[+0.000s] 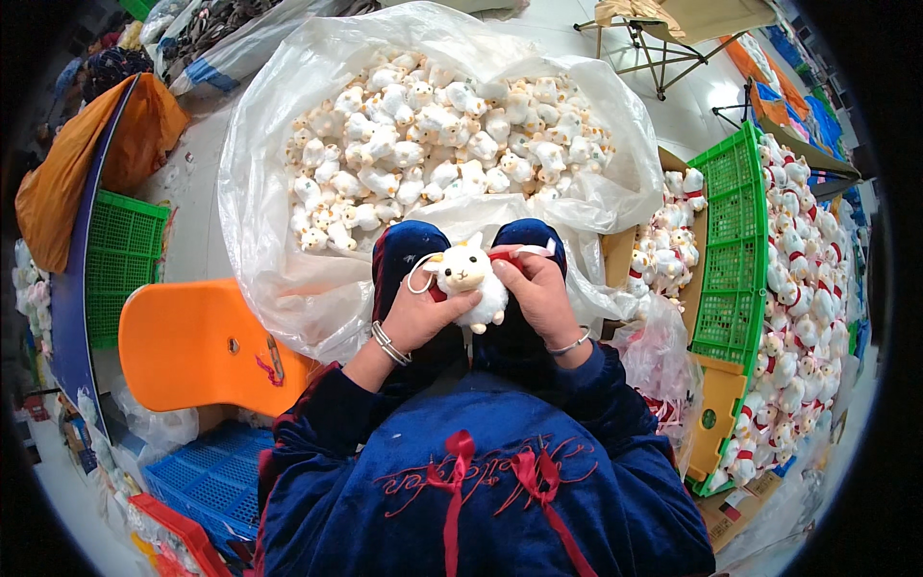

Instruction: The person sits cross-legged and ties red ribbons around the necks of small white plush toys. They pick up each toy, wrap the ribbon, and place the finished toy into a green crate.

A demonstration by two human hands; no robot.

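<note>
Above my knees is a small white plush animal with a cream face, dark eyes and stubby feet, its face turned up. Fingers of my left hand are wrapped round its side, the thumb lying across its lower body. A white cord loop stands out beside that hand. At the toy's other side, my right hand is closed in a pinch on a red band with a white end. Part of the band is hidden behind the toy and fingers.
A big translucent plastic bag full of similar white plush toys lies open ahead. At right are a cardboard box of toys with red bands and a green crate beside more. An orange chair and blue crate stand left.
</note>
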